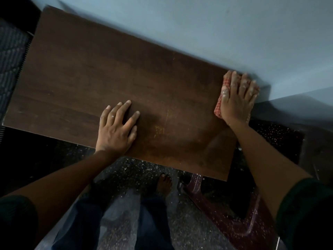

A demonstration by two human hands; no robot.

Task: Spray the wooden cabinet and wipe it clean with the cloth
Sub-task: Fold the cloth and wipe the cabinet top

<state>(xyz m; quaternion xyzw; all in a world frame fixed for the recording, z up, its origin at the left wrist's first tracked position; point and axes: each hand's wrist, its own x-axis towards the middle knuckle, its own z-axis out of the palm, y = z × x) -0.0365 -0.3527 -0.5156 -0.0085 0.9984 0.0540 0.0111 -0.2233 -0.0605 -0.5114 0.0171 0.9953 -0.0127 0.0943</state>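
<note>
The wooden cabinet's (108, 78) brown top fills the middle of the head view, set against a pale blue wall. My left hand (117, 127) lies flat on the top near its front edge, fingers spread, holding nothing. My right hand (237, 98) presses flat on a red checked cloth (218, 109) at the far right corner of the top, fingers straight and pointing toward the wall. Most of the cloth is hidden under the hand. No spray bottle shows in the frame.
A dark red plastic chair (234, 222) stands on the speckled floor under the cabinet's right front corner. My bare foot (164, 183) is beside it. A dark patterned surface (10, 60) borders the cabinet on the left. The wall (198, 24) runs along the cabinet's back edge.
</note>
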